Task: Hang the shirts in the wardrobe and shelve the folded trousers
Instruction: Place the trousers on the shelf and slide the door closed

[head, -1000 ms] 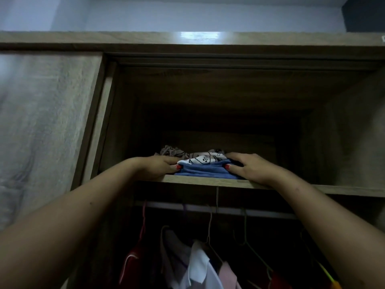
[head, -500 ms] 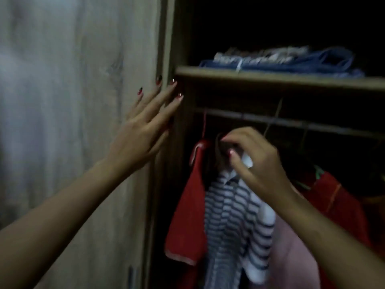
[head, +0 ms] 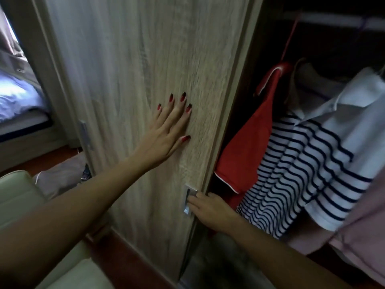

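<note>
The wardrobe's light wood sliding door (head: 135,65) fills the middle of the view. My left hand (head: 166,132) lies flat on the door panel with fingers spread. My right hand (head: 208,209) has its fingers hooked in the metal recessed handle (head: 188,202) at the door's right edge. To the right, in the dark wardrobe opening, a red shirt (head: 250,147), a white shirt with navy stripes (head: 308,170) and a pale pink garment (head: 362,230) hang from the rail (head: 337,19). The shelf with the folded trousers is out of view.
A second metal handle (head: 84,134) sits on the door's left edge. Left of the wardrobe are a bed with bluish bedding (head: 14,97), a grey cloth bundle on the floor (head: 60,178), and a pale green padded seat (head: 18,197) at the lower left.
My view dropped from the top shelf to the door. My left hand went from the folded trousers to flat on the door; my right hand left the hanging shirts and took the handle.
</note>
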The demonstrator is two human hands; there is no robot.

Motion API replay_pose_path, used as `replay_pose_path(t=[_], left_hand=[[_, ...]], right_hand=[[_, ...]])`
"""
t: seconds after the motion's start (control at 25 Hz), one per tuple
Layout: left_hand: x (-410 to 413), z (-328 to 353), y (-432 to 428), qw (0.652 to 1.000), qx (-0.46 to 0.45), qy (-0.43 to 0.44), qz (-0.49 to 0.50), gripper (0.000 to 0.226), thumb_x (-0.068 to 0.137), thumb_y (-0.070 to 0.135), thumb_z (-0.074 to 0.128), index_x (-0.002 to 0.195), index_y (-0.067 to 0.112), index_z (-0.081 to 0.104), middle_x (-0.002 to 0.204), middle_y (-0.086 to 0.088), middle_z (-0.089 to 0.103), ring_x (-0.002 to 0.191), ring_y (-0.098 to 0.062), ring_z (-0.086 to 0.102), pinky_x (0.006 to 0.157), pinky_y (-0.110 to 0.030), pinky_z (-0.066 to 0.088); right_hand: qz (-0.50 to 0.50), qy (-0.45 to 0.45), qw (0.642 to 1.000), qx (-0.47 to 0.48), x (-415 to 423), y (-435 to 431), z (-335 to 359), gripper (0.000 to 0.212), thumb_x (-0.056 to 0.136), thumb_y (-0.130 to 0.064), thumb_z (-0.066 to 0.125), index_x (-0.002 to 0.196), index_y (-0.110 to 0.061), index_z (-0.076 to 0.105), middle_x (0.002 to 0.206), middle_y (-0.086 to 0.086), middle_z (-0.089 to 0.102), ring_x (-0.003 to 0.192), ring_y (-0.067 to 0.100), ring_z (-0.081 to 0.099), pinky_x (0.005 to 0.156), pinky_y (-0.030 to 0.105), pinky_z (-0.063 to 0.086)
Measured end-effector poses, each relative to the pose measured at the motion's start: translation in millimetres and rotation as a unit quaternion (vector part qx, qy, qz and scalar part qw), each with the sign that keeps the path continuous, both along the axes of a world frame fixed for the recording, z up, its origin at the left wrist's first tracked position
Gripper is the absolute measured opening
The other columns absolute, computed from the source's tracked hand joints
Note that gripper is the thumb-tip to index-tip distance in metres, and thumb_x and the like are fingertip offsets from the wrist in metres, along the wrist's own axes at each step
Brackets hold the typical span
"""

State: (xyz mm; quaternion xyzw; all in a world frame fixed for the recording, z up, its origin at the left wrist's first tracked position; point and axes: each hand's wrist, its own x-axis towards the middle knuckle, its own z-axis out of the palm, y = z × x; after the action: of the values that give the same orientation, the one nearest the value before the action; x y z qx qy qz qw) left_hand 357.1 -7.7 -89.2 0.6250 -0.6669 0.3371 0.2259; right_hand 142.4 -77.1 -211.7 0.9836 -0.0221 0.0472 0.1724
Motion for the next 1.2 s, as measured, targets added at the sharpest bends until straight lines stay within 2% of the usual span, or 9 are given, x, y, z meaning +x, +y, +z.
replay_pose_path(t=[0.2,0.28,0.44,0.56,0.64,0.76,0.88,1.08,1.2], left_hand=[[-4.8,-6.3,-6.7,1.000,-0.014,0.012,0.004,0.066,0.102,0.041,0.037,0.150,0.002,0.013,0.157,-0.025,0.011,0.145,-0.035,-0.002,0.117,-0.061,0.010],[-10.4,-7.1,-6.6,1.000,-0.012,0.005,0.001,0.067,0.102,0.042,0.037,0.150,0.003,0.012,0.157,-0.025,0.012,0.145,-0.035,-0.003,0.117,-0.061,0.010],[-39.1,-9.1,-7.8,1.000,-0.017,-0.018,-0.007,0.067,0.101,0.043,0.039,0.150,0.004,0.013,0.157,-0.024,0.013,0.145,-0.035,-0.001,0.116,-0.062,0.013],[-79.3,-13.1,-14.7,0.999,-0.028,-0.028,-0.021,0.069,0.101,0.044,0.040,0.150,0.005,0.013,0.158,-0.020,0.007,0.145,-0.037,-0.002,0.115,-0.064,0.012],[-111.5,-16.4,-20.4,0.998,-0.042,-0.033,-0.038,0.072,0.100,0.046,0.041,0.150,0.007,0.009,0.158,-0.014,-0.007,0.145,-0.038,-0.005,0.115,-0.065,0.011],[-162.0,-20.5,-29.6,0.995,-0.058,-0.046,-0.065,0.073,0.100,0.049,0.040,0.151,0.012,0.003,0.158,-0.006,-0.022,0.146,-0.036,-0.009,0.115,-0.066,0.008],[-212.4,-24.2,-37.9,0.991,-0.065,-0.074,-0.094,0.073,0.100,0.049,0.039,0.152,0.016,0.001,0.159,-0.007,-0.017,0.147,-0.035,-0.006,0.116,-0.063,0.006],[-289.1,-25.8,-46.8,0.982,-0.081,-0.112,-0.128,0.068,0.099,0.050,0.040,0.153,0.018,0.014,0.159,-0.010,0.008,0.146,-0.033,0.011,0.115,-0.060,0.015],[-338.1,-25.7,-50.3,0.978,-0.093,-0.125,-0.141,0.064,0.101,0.051,0.032,0.153,0.019,0.014,0.159,-0.009,0.010,0.147,-0.032,0.012,0.114,-0.059,0.019]], right_hand=[[-0.059,-0.061,0.996,-0.009,-2.0,17.0,-20.3,0.023,0.082,-0.023,0.053,0.098,-0.018,0.069,0.109,0.000,0.064,0.090,0.016,0.061,0.065,0.029,0.053],[-0.069,-0.064,0.995,-0.013,-8.8,18.6,-20.8,0.023,0.079,-0.024,0.060,0.100,-0.018,0.068,0.109,-0.001,0.064,0.088,0.015,0.061,0.065,0.029,0.052],[-0.095,-0.076,0.993,0.002,-44.4,22.1,-24.6,0.023,0.077,-0.024,0.060,0.098,-0.019,0.068,0.109,-0.003,0.065,0.084,0.013,0.060,0.064,0.027,0.049],[-0.121,-0.082,0.989,0.019,-87.9,25.3,-28.1,0.036,0.066,-0.027,0.075,0.100,-0.018,0.068,0.111,-0.001,0.067,0.083,0.013,0.062,0.063,0.026,0.051],[-0.137,-0.090,0.986,0.023,-122.8,25.5,-31.5,0.044,0.060,-0.027,0.078,0.102,-0.017,0.068,0.113,0.000,0.067,0.085,0.014,0.063,0.066,0.027,0.053],[-0.145,-0.115,0.983,0.000,-175.5,25.1,-36.4,0.030,0.072,-0.020,0.062,0.102,-0.015,0.067,0.113,0.003,0.066,0.085,0.018,0.063,0.067,0.029,0.053],[-0.159,-0.154,0.975,0.000,-229.8,30.0,-36.4,0.031,0.083,-0.018,0.043,0.101,-0.013,0.067,0.102,0.003,0.067,0.079,0.018,0.061,0.064,0.029,0.051],[-0.228,-0.160,0.960,0.017,-318.6,52.0,-29.3,0.043,0.077,-0.030,0.057,0.115,-0.012,0.066,0.112,0.003,0.070,0.101,0.017,0.065,0.084,0.028,0.055],[-0.285,-0.159,0.945,0.014,-362.6,65.9,-44.3,0.044,0.084,-0.029,0.047,0.119,-0.008,0.064,0.116,0.007,0.069,0.105,0.021,0.065,0.086,0.032,0.056]])
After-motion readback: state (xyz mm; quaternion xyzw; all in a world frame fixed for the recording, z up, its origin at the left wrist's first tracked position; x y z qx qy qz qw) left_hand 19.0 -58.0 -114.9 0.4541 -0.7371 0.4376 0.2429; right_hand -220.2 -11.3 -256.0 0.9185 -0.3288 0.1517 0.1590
